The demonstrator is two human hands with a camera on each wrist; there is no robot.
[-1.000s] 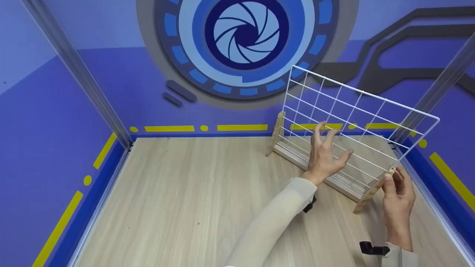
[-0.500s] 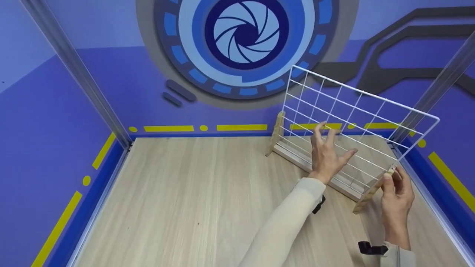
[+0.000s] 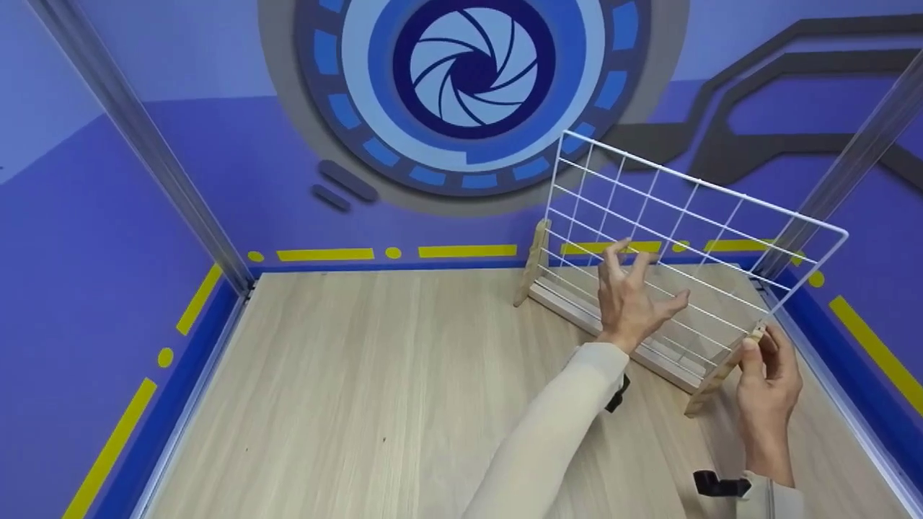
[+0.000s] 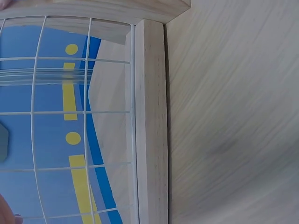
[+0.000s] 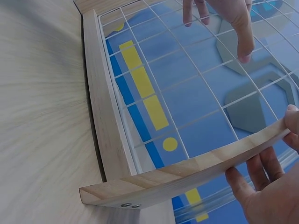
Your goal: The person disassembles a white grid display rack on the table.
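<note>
A white wire grid panel (image 3: 696,180) stands upright in a wooden stand, which has a long base bar (image 3: 570,308) and two side pieces. My right hand (image 3: 770,389) pinches the upper end of the near right side piece (image 3: 710,382), thumb on one face and fingers on the other. In front of the grid's middle is my left hand (image 3: 626,306), its fingers spread and slightly bent. Whether its fingertips touch the wires I cannot tell. The far left side piece (image 3: 532,263) stands on the table. The right wrist view shows two screw heads (image 5: 126,205) low on the near side piece.
The stand sits at an angle on the right part of a light wood-grain table (image 3: 324,396). Blue printed panels (image 3: 396,216) rise behind and at both sides, with metal posts (image 3: 144,130) at the corners. The right metal edge (image 3: 851,425) runs close beside my right hand.
My left hand has shifted slightly to the right, its thumb reaching out a little further. The right hand keeps its grip on the side piece. The head view has tilted a little.
</note>
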